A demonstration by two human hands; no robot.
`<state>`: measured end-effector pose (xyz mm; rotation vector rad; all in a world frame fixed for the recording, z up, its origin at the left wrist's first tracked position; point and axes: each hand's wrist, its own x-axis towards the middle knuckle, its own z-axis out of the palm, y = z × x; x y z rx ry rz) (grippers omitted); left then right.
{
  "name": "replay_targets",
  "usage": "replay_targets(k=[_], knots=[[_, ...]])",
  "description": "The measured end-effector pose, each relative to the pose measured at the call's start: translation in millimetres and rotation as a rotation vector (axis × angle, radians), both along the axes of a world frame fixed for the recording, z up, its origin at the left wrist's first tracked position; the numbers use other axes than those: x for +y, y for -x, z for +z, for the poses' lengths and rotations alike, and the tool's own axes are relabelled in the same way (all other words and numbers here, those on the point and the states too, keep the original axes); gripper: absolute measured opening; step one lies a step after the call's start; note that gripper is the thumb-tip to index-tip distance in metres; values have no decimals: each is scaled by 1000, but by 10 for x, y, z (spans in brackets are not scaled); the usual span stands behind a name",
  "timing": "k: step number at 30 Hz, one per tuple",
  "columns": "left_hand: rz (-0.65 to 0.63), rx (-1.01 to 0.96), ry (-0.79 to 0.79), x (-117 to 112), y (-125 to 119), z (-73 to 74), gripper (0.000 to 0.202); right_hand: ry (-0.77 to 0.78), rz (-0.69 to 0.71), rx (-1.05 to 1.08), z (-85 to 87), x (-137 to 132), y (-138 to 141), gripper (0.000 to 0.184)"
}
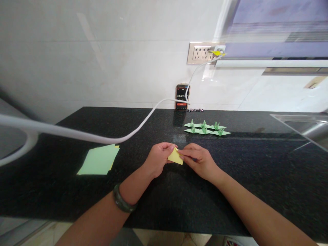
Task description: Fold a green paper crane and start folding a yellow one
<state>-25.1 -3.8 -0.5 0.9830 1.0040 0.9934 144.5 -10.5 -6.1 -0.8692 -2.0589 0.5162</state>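
Note:
A small folded piece of yellow paper (175, 156) is held just above the black counter (230, 171) between both hands. My left hand (159, 157) pinches its left corner, fingers curled closed. The fingers of my right hand (198, 159) press together on its right edge. A dark bangle circles my left wrist. A stack of green and yellow paper sheets (98, 160) lies flat to the left of my hands. Several green folded paper cranes (206, 128) stand in rows behind my right hand.
A phone (182, 96) with a timer on its screen leans against the white wall. A white cable (89, 136) runs from a wall socket (202, 53) past the phone and across the counter to the left. A steel sink (307, 128) sits at the right.

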Motion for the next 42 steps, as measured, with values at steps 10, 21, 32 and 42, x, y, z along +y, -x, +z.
replay_targets(k=[10,21,32,42], knots=[[-79,-143,32,-13,-11,4,21,-122,-59,-46,3,-3,-22,17],[-63,-119,49,-11,-30,5,19,-276,-44,-242,3,1,-32,16],[-42,-118,47,-11,-35,1,20,-286,-58,-312,1,-6,-7,17],[-59,-102,39,-14,-29,-4,20,-221,-94,-284,1,-39,8,16]])
